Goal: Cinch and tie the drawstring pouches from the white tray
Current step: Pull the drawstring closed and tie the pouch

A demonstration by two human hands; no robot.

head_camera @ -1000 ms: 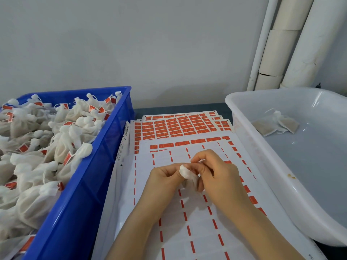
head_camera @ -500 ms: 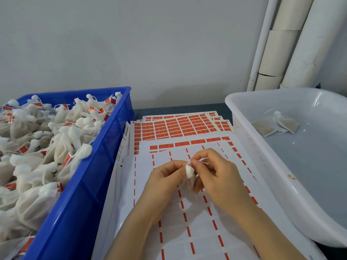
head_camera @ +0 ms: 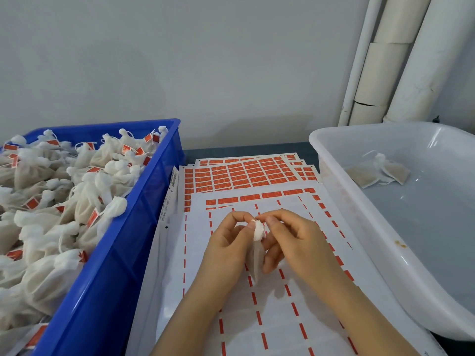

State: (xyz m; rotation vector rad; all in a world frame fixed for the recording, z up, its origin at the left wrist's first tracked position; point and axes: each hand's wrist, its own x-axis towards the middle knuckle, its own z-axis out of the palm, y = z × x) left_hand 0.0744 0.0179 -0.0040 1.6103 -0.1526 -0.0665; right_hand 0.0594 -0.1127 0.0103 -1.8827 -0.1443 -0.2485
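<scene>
A small white drawstring pouch (head_camera: pixel 257 249) hangs between my two hands above the label sheets. My left hand (head_camera: pixel 228 247) pinches its gathered white top from the left. My right hand (head_camera: pixel 295 240) pinches the same top from the right, with the lower fingers against the pouch body. The thin string is mostly hidden by my fingertips. The white tray (head_camera: pixel 334 160) stands at the right and holds two flat pouches (head_camera: pixel 377 170) near its back.
A blue crate (head_camera: pixel 123 247) at the left is heaped with several tied pouches (head_camera: pixel 64 201) bearing red tags. Sheets of red labels (head_camera: pixel 246 173) cover the table under my hands. White pipes (head_camera: pixel 401 60) run up the wall at the back right.
Both hands have lifted the pouch slightly and drawn its top tighter; the gathered top now stands narrower and more upright between my fingertips.
</scene>
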